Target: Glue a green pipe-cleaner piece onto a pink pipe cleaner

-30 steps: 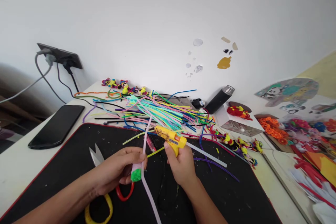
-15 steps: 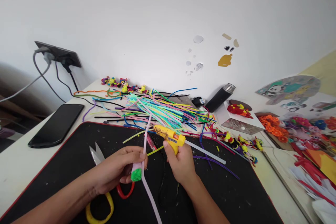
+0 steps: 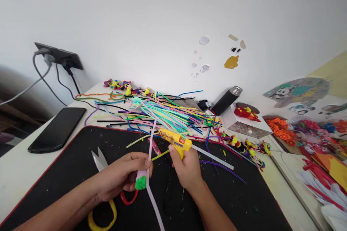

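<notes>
My left hand (image 3: 121,175) is closed round a small craft piece (image 3: 140,181) with a green fuzzy end and pink wrapping. A long pale pink pipe cleaner (image 3: 152,195) runs through its fingers, up past the hand and down toward the frame's bottom. My right hand (image 3: 187,168) grips a yellow glue gun (image 3: 175,140) with a clear glue stick (image 3: 214,157) sticking out of its back. The gun's nozzle points left, toward the upper end of the pink pipe cleaner. Both hands hover over a black mat (image 3: 67,166) with a red border.
A heap of coloured pipe cleaners (image 3: 165,115) lies behind the hands. Scissors (image 3: 98,158) and a yellow ring (image 3: 101,218) sit on the mat near my left arm. A black phone (image 3: 56,129) lies at the left, a black bottle (image 3: 226,101) and finished craft figures (image 3: 246,148) at the right.
Almost nothing has changed. Both hands keep their grip, and the glue gun has shifted only slightly.
</notes>
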`<state>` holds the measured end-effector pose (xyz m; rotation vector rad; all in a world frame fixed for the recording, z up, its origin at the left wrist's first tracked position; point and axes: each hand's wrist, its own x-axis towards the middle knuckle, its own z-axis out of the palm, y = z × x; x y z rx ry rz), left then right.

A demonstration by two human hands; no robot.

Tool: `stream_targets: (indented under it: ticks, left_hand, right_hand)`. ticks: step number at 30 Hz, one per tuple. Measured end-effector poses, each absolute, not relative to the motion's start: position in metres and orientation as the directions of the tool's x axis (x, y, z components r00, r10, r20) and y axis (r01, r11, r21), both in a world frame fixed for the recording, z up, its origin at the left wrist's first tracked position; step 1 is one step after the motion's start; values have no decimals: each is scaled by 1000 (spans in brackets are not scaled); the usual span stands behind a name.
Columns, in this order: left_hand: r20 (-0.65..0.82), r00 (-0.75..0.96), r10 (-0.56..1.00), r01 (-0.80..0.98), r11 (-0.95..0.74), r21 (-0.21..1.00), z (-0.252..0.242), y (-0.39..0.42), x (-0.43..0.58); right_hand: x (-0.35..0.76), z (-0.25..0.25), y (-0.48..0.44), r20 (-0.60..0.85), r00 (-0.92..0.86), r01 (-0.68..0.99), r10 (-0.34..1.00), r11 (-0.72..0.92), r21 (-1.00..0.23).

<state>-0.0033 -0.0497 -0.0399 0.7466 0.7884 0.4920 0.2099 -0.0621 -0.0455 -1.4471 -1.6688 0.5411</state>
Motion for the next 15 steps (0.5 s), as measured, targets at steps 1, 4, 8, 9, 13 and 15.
stream_targets:
  ticks: [1, 4, 8, 9, 13, 15]
  left_hand:
    - [-450, 620, 643, -121, 645, 754, -40, -50, -3]
    - [-449, 619, 644, -118, 642, 758, -40, -50, -3]
    - [-450, 620, 643, -111, 640, 761, -41, -51, -3]
    - [-449, 623, 641, -110, 640, 760, -41, -51, -3]
    - [-451, 628, 635, -107, 644, 758, -40, -52, -3]
    - [-454, 630, 630, -101, 647, 756, -40, -52, -2]
  right_hand:
    - [210, -46, -62, 309, 19, 590, 951, 239, -771]
    - [210, -46, -62, 310, 23, 594, 951, 236, -769]
    - [210, -45, -62, 310, 40, 595, 950, 227, -771]
    - [210, -45, -62, 310, 46, 596, 950, 223, -772]
    - [210, -45, -62, 320, 64, 595, 945, 221, -773]
    - [211, -45, -62, 325, 72, 589, 943, 223, -777]
